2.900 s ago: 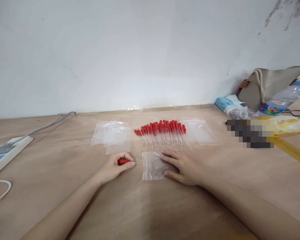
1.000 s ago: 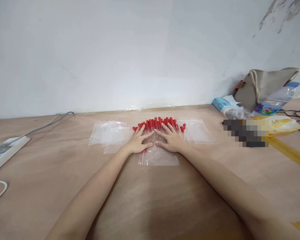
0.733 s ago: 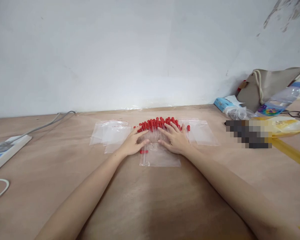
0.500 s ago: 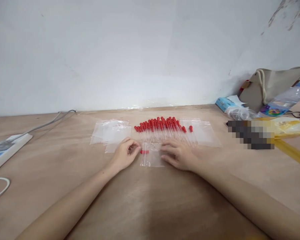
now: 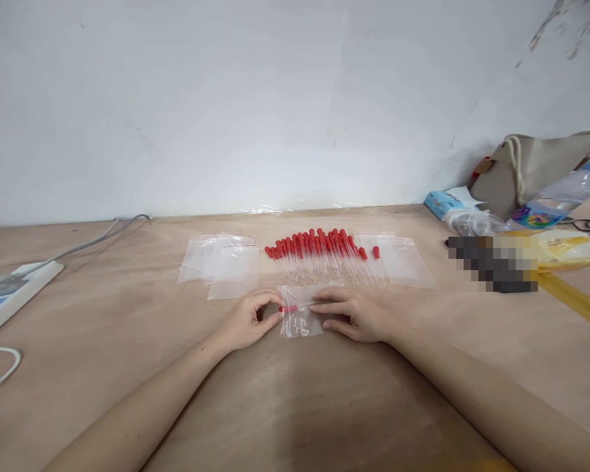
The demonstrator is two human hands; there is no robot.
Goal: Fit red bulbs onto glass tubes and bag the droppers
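Note:
A small clear zip bag [image 5: 302,324] lies on the table between my hands, its left end turned toward my left hand. A dropper with a red bulb [image 5: 288,309] shows at that end; its clear stem is hard to make out through the plastic. My left hand [image 5: 250,322] is curled, thumb and index fingertip closing on the bag's left edge around the bulb's end. My right hand [image 5: 356,316] rests over the bag's right side with its fingers stretched and apart. Just beyond, several droppers with red bulbs [image 5: 314,242] lie in a row, stems toward me.
Flat zip bags [image 5: 233,272] lie to the left of the droppers, and more bags [image 5: 408,262] to the right. A power strip [image 5: 24,295] is at far left. A tissue pack [image 5: 442,204], a plastic bottle [image 5: 555,200] and a beige bag [image 5: 545,164] crowd the right.
Both hands and the small bag have come slightly nearer to me. My left thumb and index finger now meet the bag's edge by the bulb, and the right fingers reach further over the bag.

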